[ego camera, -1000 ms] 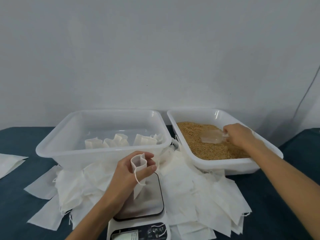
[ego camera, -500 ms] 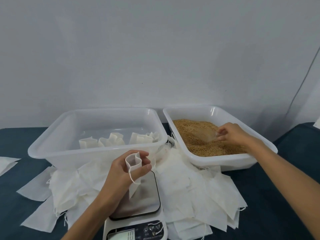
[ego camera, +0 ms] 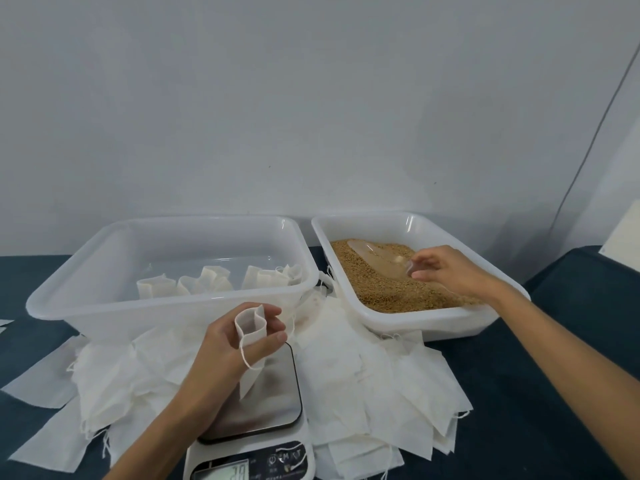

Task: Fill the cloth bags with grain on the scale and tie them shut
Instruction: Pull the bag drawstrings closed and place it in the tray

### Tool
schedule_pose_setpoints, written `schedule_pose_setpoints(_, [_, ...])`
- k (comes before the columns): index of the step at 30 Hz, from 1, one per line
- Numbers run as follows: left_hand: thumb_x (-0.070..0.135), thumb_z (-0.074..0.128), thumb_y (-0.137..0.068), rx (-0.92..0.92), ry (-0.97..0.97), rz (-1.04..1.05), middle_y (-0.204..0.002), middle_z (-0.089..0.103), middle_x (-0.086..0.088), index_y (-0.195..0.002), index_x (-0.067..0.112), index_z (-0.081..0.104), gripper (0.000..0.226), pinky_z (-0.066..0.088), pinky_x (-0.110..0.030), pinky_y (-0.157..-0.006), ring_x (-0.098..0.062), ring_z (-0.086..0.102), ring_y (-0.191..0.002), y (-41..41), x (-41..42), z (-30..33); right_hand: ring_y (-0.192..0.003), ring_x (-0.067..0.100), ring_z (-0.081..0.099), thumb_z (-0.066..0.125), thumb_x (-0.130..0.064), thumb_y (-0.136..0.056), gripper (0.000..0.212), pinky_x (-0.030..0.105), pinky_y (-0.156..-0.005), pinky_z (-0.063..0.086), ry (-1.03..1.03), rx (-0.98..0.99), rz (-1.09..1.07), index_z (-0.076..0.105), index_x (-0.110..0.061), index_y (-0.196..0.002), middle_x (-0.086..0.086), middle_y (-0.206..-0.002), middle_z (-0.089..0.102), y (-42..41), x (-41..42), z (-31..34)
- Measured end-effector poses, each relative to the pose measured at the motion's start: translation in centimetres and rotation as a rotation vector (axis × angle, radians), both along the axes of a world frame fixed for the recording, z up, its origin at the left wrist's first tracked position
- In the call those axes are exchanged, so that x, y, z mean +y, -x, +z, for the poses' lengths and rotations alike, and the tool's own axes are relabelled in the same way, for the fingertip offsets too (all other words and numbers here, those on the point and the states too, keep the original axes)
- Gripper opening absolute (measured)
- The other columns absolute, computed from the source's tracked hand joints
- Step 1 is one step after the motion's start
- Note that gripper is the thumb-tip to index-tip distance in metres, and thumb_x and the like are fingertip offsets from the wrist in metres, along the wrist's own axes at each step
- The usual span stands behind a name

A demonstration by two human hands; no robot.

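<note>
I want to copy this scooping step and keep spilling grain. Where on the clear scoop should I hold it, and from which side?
Grip the scoop by its short handle, the end nearest the right hand, coming from the right. The wide bowl points left into the grain, so the handle is the only part clear of it. The left hand holds the open bag over the scale.

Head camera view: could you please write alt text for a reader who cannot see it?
A left hand holds an open cloth bag above a scale, while the right hand holds a clear scoop in a tub of grain.
</note>
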State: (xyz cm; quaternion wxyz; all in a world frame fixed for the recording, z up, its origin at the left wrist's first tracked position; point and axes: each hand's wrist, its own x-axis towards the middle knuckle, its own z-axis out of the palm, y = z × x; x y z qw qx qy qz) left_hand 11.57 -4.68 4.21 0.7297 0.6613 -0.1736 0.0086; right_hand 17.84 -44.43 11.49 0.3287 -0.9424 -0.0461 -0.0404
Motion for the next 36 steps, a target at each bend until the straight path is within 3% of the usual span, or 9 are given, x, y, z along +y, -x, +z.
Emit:
schedule_pose_setpoints(4, [0.03,0.087,-0.072,0.0,-0.004,-0.013,-0.097,0.076,-0.006,-0.102,0.024,0.075,0.032,0.059,-0.023,-0.076,-0.017,0.072,-0.088,0.2,-0.1,0.3,-0.106,0.005,0.068,0.071,-0.014,-0.092,0.021,0.031,-0.098,0.053,-0.081,-0.052,0.246,0.07,-0.023,-0.111,-0.01,-0.108,0.074,1.6,5.2,1.4])
schedule_pose_setpoints(8, [0.02,0.084,-0.079,-0.016,-0.009,-0.005,-0.095,0.077,-0.005,-0.1,0.024,0.074,0.023,0.059,-0.028,-0.075,-0.017,0.073,-0.088,0.2,0.0,0.6,-0.115,0.005,0.065,0.071,-0.022,-0.093,0.023,0.03,-0.1,0.049,-0.024,-0.082,0.423,0.07,-0.033,-0.113,-0.014,-0.116,0.072,3.4,10.1,2.7])
schedule_pose_setpoints(11, [0.016,0.083,-0.079,-0.017,0.011,0.023,-0.093,0.076,-0.006,-0.099,0.019,0.073,0.022,0.058,-0.032,-0.077,-0.018,0.072,-0.087,0.1,0.1,0.6,-0.116,-0.004,0.062,0.07,-0.023,-0.094,0.025,0.028,-0.097,0.049,0.035,-0.124,0.459,0.07,-0.037,-0.114,-0.022,-0.117,0.07,4.5,12.1,3.8])
schedule_pose_setpoints(15, [0.013,0.082,-0.084,-0.028,-0.022,0.011,-0.092,0.075,-0.008,-0.094,0.016,0.073,0.014,0.056,-0.026,-0.076,-0.014,0.07,-0.084,0.1,0.3,0.6,-0.108,-0.007,0.063,0.07,-0.018,-0.093,0.029,0.035,-0.096,0.053,0.247,-0.236,0.39,0.071,-0.031,-0.119,-0.022,-0.113,0.071,5.0,13.2,4.9])
schedule_pose_setpoints(21, [0.007,0.082,-0.087,0.016,-0.051,0.011,-0.089,0.076,-0.001,-0.101,0.013,0.073,0.018,0.053,-0.019,-0.074,-0.01,0.071,-0.084,0.3,0.2,0.6,-0.093,-0.017,0.058,0.07,-0.002,-0.091,0.038,0.004,-0.084,0.043,0.426,-0.343,0.394,0.071,-0.019,-0.125,-0.017,-0.106,0.068,5.4,13.5,5.6])
schedule_pose_setpoints(24, [0.012,0.083,-0.084,0.031,-0.064,0.019,-0.088,0.076,0.002,-0.1,0.017,0.072,0.02,0.054,-0.023,-0.076,-0.009,0.069,-0.083,0.3,0.2,0.5,-0.089,-0.002,0.061,0.07,-0.004,-0.09,0.037,0.021,-0.083,0.048,0.489,-0.382,0.401,0.072,-0.02,-0.123,-0.013,-0.098,0.069,5.7,13.8,6.2])
schedule_pose_setpoints(28, [0.01,0.083,-0.085,0.054,-0.062,0.038,-0.1,0.077,-0.011,-0.109,0.013,0.071,0.027,0.055,-0.036,-0.088,-0.014,0.071,-0.09,0.3,0.1,0.5,-0.09,0.014,0.063,0.07,-0.008,-0.09,0.036,0.04,-0.083,0.051,0.561,-0.412,0.399,0.071,-0.02,-0.125,-0.01,-0.098,0.069,6.2,14.2,6.9])
schedule_pose_setpoints(33, [0.009,0.082,-0.087,0.043,-0.088,0.04,-0.11,0.077,-0.009,-0.118,0.012,0.071,0.032,0.053,-0.045,-0.105,-0.026,0.07,-0.111,0.4,0.1,0.6,-0.09,0.023,0.063,0.07,-0.007,-0.091,0.036,0.039,-0.088,0.045,0.606,-0.411,0.387,0.071,-0.016,-0.126,-0.002,-0.098,0.07,6.5,14.8,7.4])
schedule_pose_setpoints(36, [0.007,0.081,-0.087,0.039,-0.074,0.033,-0.108,0.077,-0.009,-0.117,0.009,0.071,0.031,0.053,-0.039,-0.102,-0.018,0.071,-0.105,0.5,0.1,0.8,-0.093,0.024,0.062,0.068,-0.009,-0.093,0.037,0.035,-0.092,0.04,0.615,-0.401,0.364,0.068,-0.016,-0.129,-0.001,-0.1,0.069,6.7,15.1,7.5])
